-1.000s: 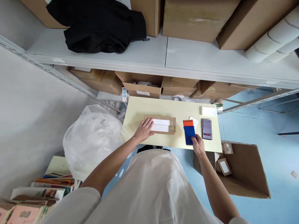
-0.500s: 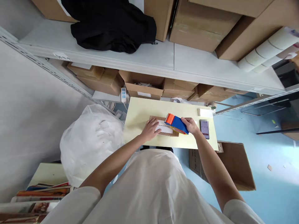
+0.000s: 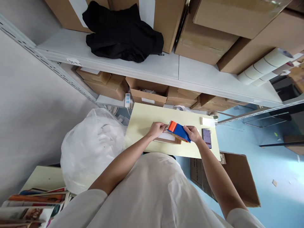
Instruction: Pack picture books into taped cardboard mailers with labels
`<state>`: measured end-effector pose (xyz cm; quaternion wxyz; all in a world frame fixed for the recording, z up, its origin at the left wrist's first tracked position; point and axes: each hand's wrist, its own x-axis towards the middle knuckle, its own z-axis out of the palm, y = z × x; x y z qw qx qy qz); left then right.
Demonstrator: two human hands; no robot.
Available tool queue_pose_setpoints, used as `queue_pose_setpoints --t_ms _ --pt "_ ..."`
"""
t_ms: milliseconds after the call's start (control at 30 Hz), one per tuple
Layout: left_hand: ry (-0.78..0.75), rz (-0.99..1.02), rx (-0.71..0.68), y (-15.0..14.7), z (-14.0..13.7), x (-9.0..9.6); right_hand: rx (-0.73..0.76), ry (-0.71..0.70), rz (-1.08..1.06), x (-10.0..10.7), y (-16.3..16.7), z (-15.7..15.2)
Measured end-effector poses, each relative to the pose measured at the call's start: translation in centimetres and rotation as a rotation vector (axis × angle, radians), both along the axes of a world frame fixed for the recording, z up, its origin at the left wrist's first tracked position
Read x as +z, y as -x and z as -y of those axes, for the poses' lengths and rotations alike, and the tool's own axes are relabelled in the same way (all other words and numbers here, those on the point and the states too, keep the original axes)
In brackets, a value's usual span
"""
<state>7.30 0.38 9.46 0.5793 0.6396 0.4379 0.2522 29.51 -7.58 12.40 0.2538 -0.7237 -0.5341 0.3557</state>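
My right hand [image 3: 193, 134] is wrapped round a blue and orange tape dispenser [image 3: 180, 132], tilted above a small cardboard box [image 3: 169, 140]. The dispenser's orange front end points left. Close against that end, the fingers of my left hand [image 3: 157, 129] are pinched together. Whatever lies between those fingertips is too small to make out. The box rests on the pale yellow table [image 3: 140, 122], with white paper or a white label [image 3: 167, 136] on its top. Part of the box is hidden by the dispenser and my left hand.
A phone [image 3: 206, 138] and a white stack of paper [image 3: 208, 122] lie at the table's right. Behind runs a metal shelf [image 3: 152, 74] with cardboard boxes and black clothing [image 3: 125, 34]. A filled plastic bag [image 3: 91, 152] stands left, an open carton [image 3: 239, 177] right on the floor.
My left hand has lifted from the box top and moved to the dispenser's front end, its fingers going from spread to pinched. My right hand still holds the dispenser. The camera view has shifted slightly.
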Motion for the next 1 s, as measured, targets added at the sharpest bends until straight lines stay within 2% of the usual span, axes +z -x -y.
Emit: queue_pose_setpoints --t_ms 167,300,433,533,667,867,1000 --pt "-0.039 -0.083 0.047 3.0 -1.0 -0.7 0.093 -0.027 0.153 1.9 -0.3 -0.1" --pt "0.001 -0.139 0.164 7.6 -2.8 -2.9 0.125 0.021 0.248 2.8 -1.8 0.6" --pt "0.056 -0.217 0.221 10.9 -3.6 -5.2 0.159 0.075 0.377 2.3 -2.8 1.2" --pt "0.030 -0.283 0.207 11.0 -3.3 -6.7 0.175 0.106 0.456 1.6 -2.5 1.1" --pt "-0.031 -0.367 0.157 9.4 -2.2 -8.2 0.157 0.107 0.515 1.1 -1.8 0.8" --pt "-0.074 -0.558 0.081 7.3 -0.1 -9.6 0.152 0.082 0.503 1.0 -1.7 1.2" --pt "-0.083 -0.686 0.047 7.3 0.4 -10.4 0.139 0.068 0.479 1.0 -1.7 1.7"
